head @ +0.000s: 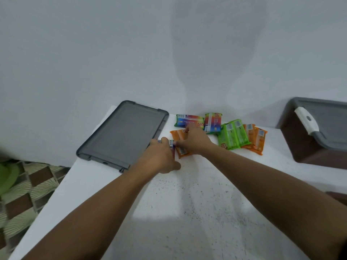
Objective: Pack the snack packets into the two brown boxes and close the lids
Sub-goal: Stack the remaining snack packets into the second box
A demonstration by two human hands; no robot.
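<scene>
Snack packets lie at the far side of the white table [187, 203]: two multicoloured packets [189, 121], two green ones [232, 135], orange ones [256, 138] on the right, and an orange packet [178, 135] under my hands. My left hand [161, 156] is closed on a small packet [171, 142] near the grey lid [122, 134]. My right hand [193, 139] rests its fingers on the orange packet. One brown box [315, 154] with a grey lid and white latch stands at the right. No second box is in view.
The loose grey lid lies flat at the table's left edge. A patterned floor [28, 194] and a green object [7, 177] show below on the left. A white wall rises right behind the table.
</scene>
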